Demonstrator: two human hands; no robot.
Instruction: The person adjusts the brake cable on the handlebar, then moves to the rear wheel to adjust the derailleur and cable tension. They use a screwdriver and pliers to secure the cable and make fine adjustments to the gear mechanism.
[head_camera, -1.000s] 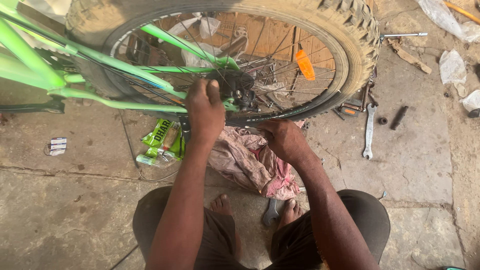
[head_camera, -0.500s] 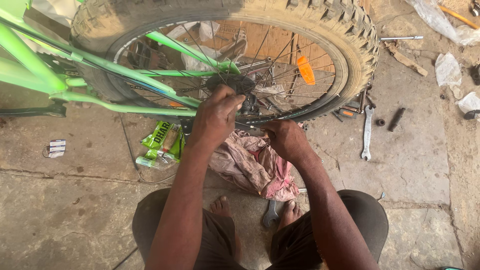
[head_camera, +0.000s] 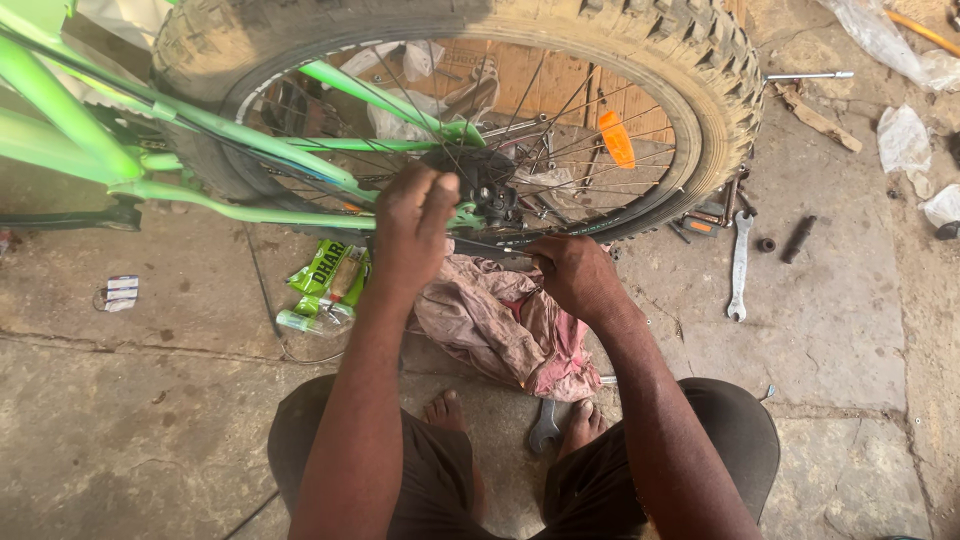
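Person squats on the concrete floor (head_camera: 150, 420) at the rear wheel (head_camera: 700, 110) of a green bicycle frame (head_camera: 70, 130). Left hand (head_camera: 412, 232) is at the wheel's hub (head_camera: 487, 185), fingers (head_camera: 440, 205) curled close by its dark fittings; whether they pinch anything cannot be told. Right hand (head_camera: 572, 275) is closed around a thin dark tool handle (head_camera: 490, 247) just below the hub, at the tyre's lower edge. A pink rag (head_camera: 500, 325) lies beneath both hands. A green packet (head_camera: 325, 270) lies left of the rag, contents not discernible. One silver spanner (head_camera: 739, 265) lies right of the wheel; another spanner (head_camera: 545, 428) rests between the bare feet (head_camera: 445, 410).
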